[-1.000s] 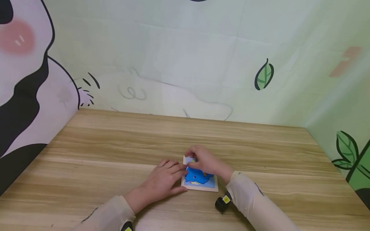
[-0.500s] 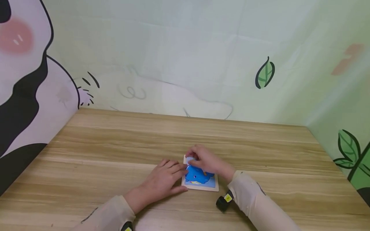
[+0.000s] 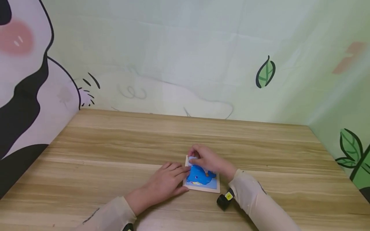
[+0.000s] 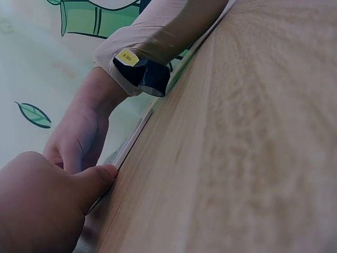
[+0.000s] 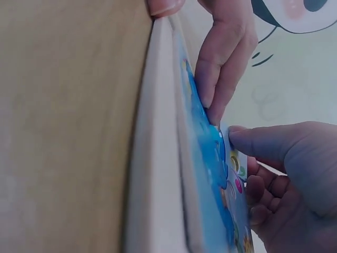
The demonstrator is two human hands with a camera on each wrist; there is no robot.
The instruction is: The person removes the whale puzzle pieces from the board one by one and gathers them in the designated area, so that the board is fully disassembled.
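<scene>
A small square wooden whale puzzle [image 3: 202, 186] lies flat on the table, its blue whale [image 3: 199, 176] framed by a pale border. My left hand [image 3: 166, 181] spreads over its left side. Two of those fingertips touch the picture in the right wrist view, and the thumb [image 4: 100, 179] lies against the border. At the far left corner my right hand [image 3: 209, 160] pinches a light-blue puzzle piece [image 5: 238, 155] between thumb and fingers. The piece stands slightly proud of the picture there. My right palm hides part of the puzzle's far edge in the head view.
The wood-grain table [image 3: 115, 141] runs back to a pale green wall cloth [image 3: 185, 64] printed with leaves and a panda. A black wrist camera [image 3: 223, 202] on the right sleeve hangs close over the table beside the puzzle's near right corner.
My right hand has shifted slightly right, uncovering more of the whale and its tail. The left hand and the puzzle have also edged a little to the right in view.
</scene>
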